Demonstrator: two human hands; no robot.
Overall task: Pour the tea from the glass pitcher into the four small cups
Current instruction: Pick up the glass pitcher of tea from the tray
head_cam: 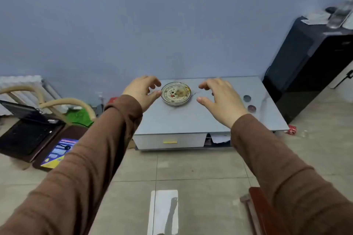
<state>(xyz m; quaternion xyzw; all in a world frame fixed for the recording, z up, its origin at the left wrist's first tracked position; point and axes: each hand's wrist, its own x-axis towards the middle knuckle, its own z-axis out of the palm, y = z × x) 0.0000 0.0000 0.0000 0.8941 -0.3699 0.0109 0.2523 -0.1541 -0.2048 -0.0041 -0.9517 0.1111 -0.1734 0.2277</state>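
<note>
Fingers (pixel 152 84) of the left hand (pixel 142 92) are spread and curled loosely, holding nothing; the thumb tip sits just at the left rim of the plate (pixel 186 99). Right hand (pixel 221 98) is likewise open, fingers apart and bent, empty, hovering right of the plate and clear of it. Both arms wear brown sleeves (pixel 95 154) and reach forward from the bottom corners.

On the plate, near its middle, stands a small clear glass vessel (pixel 179 90); blur hides whether it is the pitcher or a cup. The plate lies toward the back of a low grey table (pixel 191 120) against a blue wall. Two small dark round things (pixel 249 103) rest near the table's right edge; they may be cups, but I cannot tell. A laptop (pixel 26 131) lies on the floor at left, and a black cabinet (pixel 309 66) stands at right.
</note>
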